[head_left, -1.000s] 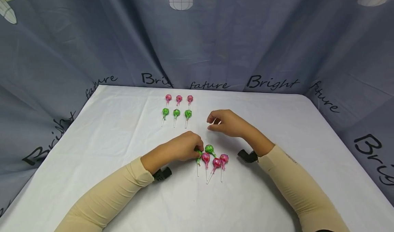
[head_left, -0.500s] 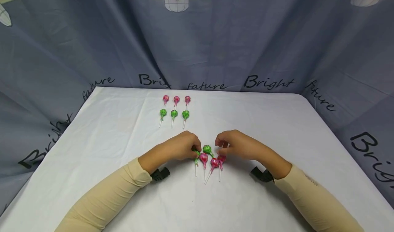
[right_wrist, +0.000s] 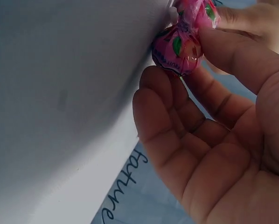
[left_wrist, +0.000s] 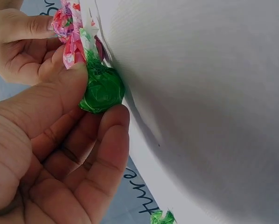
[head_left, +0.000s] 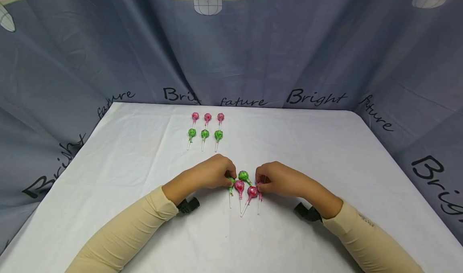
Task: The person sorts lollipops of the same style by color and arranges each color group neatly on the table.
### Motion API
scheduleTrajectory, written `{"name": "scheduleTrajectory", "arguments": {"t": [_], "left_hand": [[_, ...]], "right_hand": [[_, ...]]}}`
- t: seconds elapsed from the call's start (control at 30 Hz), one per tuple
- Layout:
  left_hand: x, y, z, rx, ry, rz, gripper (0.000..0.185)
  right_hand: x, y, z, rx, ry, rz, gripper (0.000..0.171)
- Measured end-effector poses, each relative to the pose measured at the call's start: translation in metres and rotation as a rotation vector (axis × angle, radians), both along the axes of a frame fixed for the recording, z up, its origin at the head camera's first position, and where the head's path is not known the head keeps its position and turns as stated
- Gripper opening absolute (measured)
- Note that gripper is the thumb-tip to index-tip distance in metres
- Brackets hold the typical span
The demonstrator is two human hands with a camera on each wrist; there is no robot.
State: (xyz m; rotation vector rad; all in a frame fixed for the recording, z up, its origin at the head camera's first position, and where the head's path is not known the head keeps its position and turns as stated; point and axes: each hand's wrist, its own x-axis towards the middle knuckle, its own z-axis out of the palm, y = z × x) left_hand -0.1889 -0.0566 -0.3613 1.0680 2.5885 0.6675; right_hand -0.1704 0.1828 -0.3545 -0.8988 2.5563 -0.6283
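The left hand (head_left: 207, 176) has thumb and forefinger pinched on the wrapped head of a green lollipop (left_wrist: 101, 89), which lies on the counter (head_left: 325, 152) with its white stick pointing toward the person. The remaining fingers (left_wrist: 107, 158) of that hand are loosely curled beneath it. The right hand (head_left: 280, 180) pinches the head of a pink lollipop (right_wrist: 178, 49) between thumb and forefinger, the other fingers relaxed and slightly bent; this lollipop also lies on the counter.

Between the two sets of fingers lie a second green lollipop (head_left: 243, 175) and two more pink lollipops (head_left: 239, 185), close together, some heads touching, sticks toward the person.

Well beyond the fingers, toward the far edge of the counter, six lollipops stand in two rows: a pink row of three (head_left: 207, 117) and, just nearer, a green row of three (head_left: 204, 134).

A white cloth covers the counter. Grey printed drapery (head_left: 253, 56) hangs behind and at both sides.
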Motion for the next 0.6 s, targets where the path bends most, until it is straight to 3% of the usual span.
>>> {"name": "scheduleTrajectory", "arguments": {"t": [0.27,0.6], "left_hand": [[-0.0009,-0.0001,0.0011,-0.005,-0.031,0.017,0.008],[-0.0011,0.0000,0.0002,-0.008,-0.052,0.024,0.010]], "right_hand": [[0.0019,-0.0001,-0.0031,-0.006,0.004,-0.027,0.011],[0.0063,0.0006,-0.0076,-0.023,0.105,0.013,0.018]]}}
